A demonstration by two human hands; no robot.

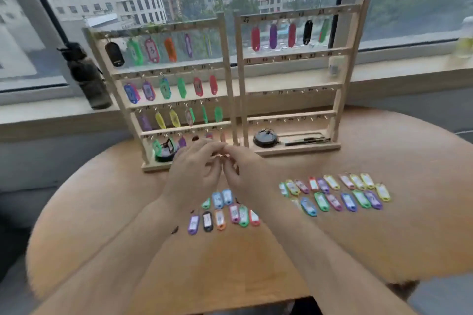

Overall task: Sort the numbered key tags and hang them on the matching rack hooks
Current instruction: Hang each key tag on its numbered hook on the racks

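My left hand (194,174) and right hand (243,171) meet just in front of the left rack (227,79), fingers curled and tips pinching a small ring (223,155) between them; the blur hides which tag it belongs to. The left rack carries hanging tags on all four rows, the right rack (294,53) only on its top row. On the table (102,212) a small cluster of tags (234,212) lies under my wrists, and two rows of tags (334,201) lie off to my right

just one head cam, looking forward and down over the tabletop (102,225) near edge, racks (179,110) at the far edge, pretty close.
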